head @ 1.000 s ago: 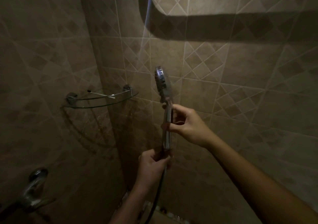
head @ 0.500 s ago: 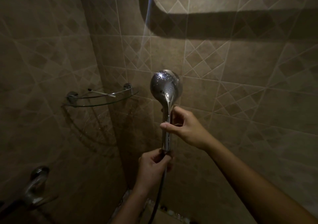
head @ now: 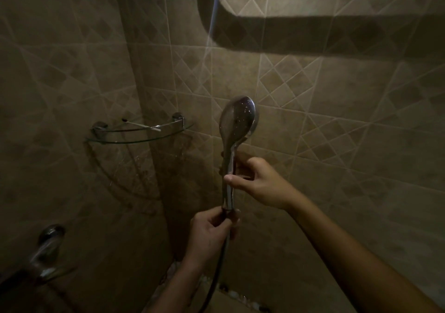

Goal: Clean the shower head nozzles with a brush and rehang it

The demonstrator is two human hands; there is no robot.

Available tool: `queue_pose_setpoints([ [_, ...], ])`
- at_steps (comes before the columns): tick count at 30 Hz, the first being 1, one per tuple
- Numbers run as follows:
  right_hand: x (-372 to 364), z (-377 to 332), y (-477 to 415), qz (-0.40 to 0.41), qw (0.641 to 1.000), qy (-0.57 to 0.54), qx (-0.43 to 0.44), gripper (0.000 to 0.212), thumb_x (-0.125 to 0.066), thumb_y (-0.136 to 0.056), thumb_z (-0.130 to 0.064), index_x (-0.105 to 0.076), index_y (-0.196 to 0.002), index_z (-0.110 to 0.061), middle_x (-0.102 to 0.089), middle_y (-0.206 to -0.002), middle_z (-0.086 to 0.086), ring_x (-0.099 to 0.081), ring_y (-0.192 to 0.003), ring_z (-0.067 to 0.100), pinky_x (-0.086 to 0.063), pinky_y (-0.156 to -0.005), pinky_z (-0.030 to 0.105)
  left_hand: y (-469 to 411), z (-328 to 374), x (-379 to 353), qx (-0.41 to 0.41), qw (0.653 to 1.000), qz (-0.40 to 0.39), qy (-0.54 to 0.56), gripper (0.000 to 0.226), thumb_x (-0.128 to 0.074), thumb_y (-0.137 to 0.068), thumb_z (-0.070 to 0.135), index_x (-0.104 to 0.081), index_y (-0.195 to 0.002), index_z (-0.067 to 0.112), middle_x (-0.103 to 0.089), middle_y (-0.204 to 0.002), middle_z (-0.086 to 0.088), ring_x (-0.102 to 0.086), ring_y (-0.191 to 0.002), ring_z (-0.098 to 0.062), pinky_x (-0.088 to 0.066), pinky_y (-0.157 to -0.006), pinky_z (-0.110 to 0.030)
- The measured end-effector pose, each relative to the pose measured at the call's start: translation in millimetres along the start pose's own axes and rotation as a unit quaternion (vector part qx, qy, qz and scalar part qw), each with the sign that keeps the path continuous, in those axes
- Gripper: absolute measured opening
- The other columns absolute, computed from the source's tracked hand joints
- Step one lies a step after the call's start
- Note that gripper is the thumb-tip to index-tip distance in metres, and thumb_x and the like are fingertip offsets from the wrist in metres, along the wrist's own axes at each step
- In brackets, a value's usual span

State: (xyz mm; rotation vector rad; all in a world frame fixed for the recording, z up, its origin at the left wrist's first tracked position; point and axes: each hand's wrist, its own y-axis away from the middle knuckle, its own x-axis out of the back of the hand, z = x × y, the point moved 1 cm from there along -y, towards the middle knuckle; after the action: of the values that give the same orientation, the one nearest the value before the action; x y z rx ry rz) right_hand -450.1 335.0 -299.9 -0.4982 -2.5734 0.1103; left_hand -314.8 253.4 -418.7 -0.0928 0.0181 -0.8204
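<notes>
1. Left hand (head: 210, 231). Directly below the shower head, at the foot of its handle. Fingers and thumb are curled round the joint where the handle meets the hose, gripping it. Bare forearm runs down to the bottom edge.

2. Hose (head: 218, 267). Dark and flexible. It hangs from the left hand's grip, below the shower head, and curves down out of view.

3. Small pale stones (head: 232, 293). Far below the shower head, beside the hose. Dim; little detail can be made out.

4. Right hand (head: 262, 180). Just below and right of the shower head. Thumb on the near side and fingers behind pinch the handle about midway. Bare forearm leads off to the lower right corner.

5. Handle (head: 228, 194). Chrome, near upright, held between the two hands.

6. Shower head (head: 237, 120). Chrome and oval, held upright in the air in front of the wall corner, not on any hook. Its rounded back, flecked with bright specks, faces the camera. The nozzle face is turned away and cannot be seen.

7. Tap (head: 45, 245). Chrome, blurred. Well to the left of and below the shower head.

8. Glass corner shelf (head: 134, 140). To the left of the shower head at about its height, fixed in the corner by two metal brackets (head: 178, 117).

9. Thin stick (head: 144, 125). Lies on the shelf, pale at one end. Too dim to tell what it is.

10. Tiled wall (head: 337, 144). Beige, with diamond patterns, behind the shower head.

11. Shadow band (head: 337, 28). Broad and dark, across the wall above the shower head.
</notes>
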Motion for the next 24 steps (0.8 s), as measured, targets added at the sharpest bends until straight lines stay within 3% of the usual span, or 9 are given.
queue_pose_setpoints([
  [1,0.4,0.1,1.7,-0.011,1.000,-0.026,-0.006,0.011,-0.064,-0.097,-0.015,-0.063,-0.107,-0.020,-0.069,-0.106,0.009,-0.071,-0.097,0.007,-0.060,-0.086,0.029,0.6,-0.5,-0.4,-0.005,1.000,0.003,-0.001,0.009,-0.072,-0.090,0.017,-0.078,-0.083,0.015,-0.072,-0.067,-0.001,-0.067,-0.062,-0.013,-0.052,-0.061,-0.029],
  [3,1.1,3.3,0.6,-0.010,0.999,-0.037,0.002,0.017,-0.065,-0.095,-0.011,-0.063,-0.110,-0.019,-0.071,-0.109,0.003,-0.071,-0.100,0.003,-0.058,-0.088,0.025,1.5,-0.4,-1.3,-0.010,1.000,0.007,-0.001,0.012,-0.072,-0.090,0.015,-0.078,-0.080,0.013,-0.071,-0.064,-0.001,-0.065,-0.060,-0.013,-0.051,-0.059,-0.029],
  [6,-0.4,6.6,-1.6,0.036,0.999,-0.007,0.019,0.021,-0.077,-0.087,-0.016,-0.062,-0.102,-0.016,-0.066,-0.088,-0.003,-0.068,-0.079,-0.001,-0.056,-0.071,0.019,2.6,-0.9,-1.6,-0.012,1.000,0.003,-0.006,0.014,-0.071,-0.090,0.017,-0.077,-0.079,0.012,-0.072,-0.066,-0.003,-0.066,-0.061,-0.014,-0.051,-0.059,-0.029],
  [11,-1.8,6.9,0.4,0.052,0.998,0.020,0.039,0.038,-0.082,-0.080,-0.029,-0.065,-0.112,-0.017,-0.072,-0.102,0.004,-0.072,-0.095,0.017,-0.062,-0.082,0.046,5.2,-2.1,-0.4,-0.015,1.000,-0.012,-0.005,0.011,-0.071,-0.089,0.013,-0.080,-0.082,0.016,-0.073,-0.067,-0.005,-0.065,-0.062,-0.013,-0.051,-0.058,-0.026],
  [14,2.7,8.7,2.6,0.012,0.997,-0.074,0.017,0.031,-0.070,-0.089,-0.003,-0.063,-0.119,-0.008,-0.071,-0.111,0.009,-0.071,-0.105,0.018,-0.059,-0.094,0.037,3.5,-3.2,-0.4,-0.016,1.000,0.002,-0.003,0.015,-0.070,-0.089,0.009,-0.081,-0.086,0.018,-0.077,-0.075,-0.010,-0.069,-0.066,-0.017,-0.056,-0.061,-0.033],
  [16,4.3,9.0,4.2,0.009,0.996,-0.088,0.014,0.034,-0.067,-0.089,0.004,-0.062,-0.121,-0.006,-0.071,-0.114,0.010,-0.071,-0.107,0.015,-0.058,-0.093,0.030,2.1,-3.0,0.0,-0.009,1.000,0.013,-0.006,0.017,-0.070,-0.089,0.007,-0.082,-0.086,0.020,-0.078,-0.075,-0.007,-0.071,-0.067,-0.016,-0.057,-0.061,-0.030],
  [19,2.4,11.6,2.0,0.059,0.996,-0.070,0.011,0.034,-0.075,-0.082,0.005,-0.063,-0.112,-0.006,-0.071,-0.099,0.006,-0.072,-0.091,0.011,-0.059,-0.080,0.028,0.8,-3.0,0.8,0.011,0.999,0.030,-0.013,0.010,-0.074,-0.087,0.008,-0.080,-0.081,0.012,-0.078,-0.070,-0.004,-0.072,-0.065,-0.012,-0.054,-0.058,-0.023],
  [24,-2.4,12.8,-0.6,0.056,0.996,-0.049,0.039,0.036,-0.077,-0.085,-0.007,-0.060,-0.115,-0.016,-0.066,-0.104,0.013,-0.068,-0.096,0.021,-0.060,-0.079,0.033,-1.3,-7.0,-0.1,0.023,0.999,0.036,-0.025,0.016,-0.076,-0.086,0.018,-0.078,-0.073,0.009,-0.075,-0.065,-0.008,-0.070,-0.059,-0.017,-0.053,-0.057,-0.033],
])
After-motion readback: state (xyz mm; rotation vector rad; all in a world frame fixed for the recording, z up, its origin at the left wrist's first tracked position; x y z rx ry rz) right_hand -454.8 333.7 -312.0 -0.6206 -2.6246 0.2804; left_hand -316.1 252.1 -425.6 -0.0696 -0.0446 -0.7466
